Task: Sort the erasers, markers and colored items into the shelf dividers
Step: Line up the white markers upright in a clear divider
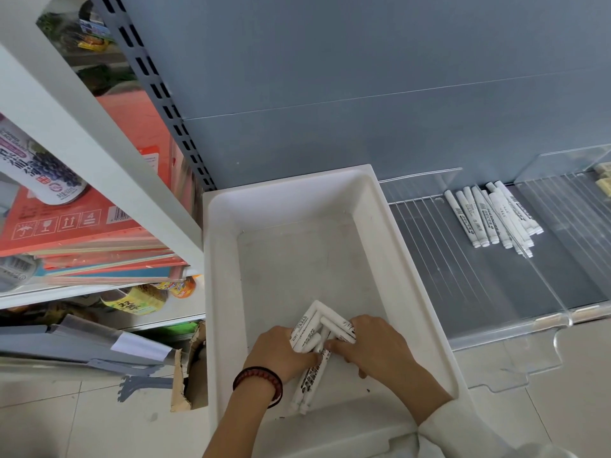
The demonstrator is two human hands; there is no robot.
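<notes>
Both hands are closed around one loose bundle of white markers (312, 325) at the near end of the white bin (297, 183): my left hand (284, 352) curls round the bundle from the left, and my right hand (377, 348) grips it from the right, thumb laid across the barrels. The markers are not lined up. Some point toward the bin's far wall and cross at an angle above my knuckles, while others stick out below my left hand toward the bin's near rim, their tips resting on the bin floor. A dark red beaded bracelet (258, 381) sits on my left wrist, over the bin's near left part. To the right of the bin, on the grey shelf, a pile of markers (492, 216) lies in the section just past the clear divider (420, 180) that stands against the bin's right wall. A second clear divider (562, 160) stands farther right of the bin, and beyond it a few pale yellowish erasers (603, 180) show at the edge of view. The bin's right wall and the first divider stand between my bundle and that pile. Left of the bin is a stack of coloured paper packs (82, 246) on a white shelf, and a torn cardboard box (185, 375) touches the bin's near left side.
</notes>
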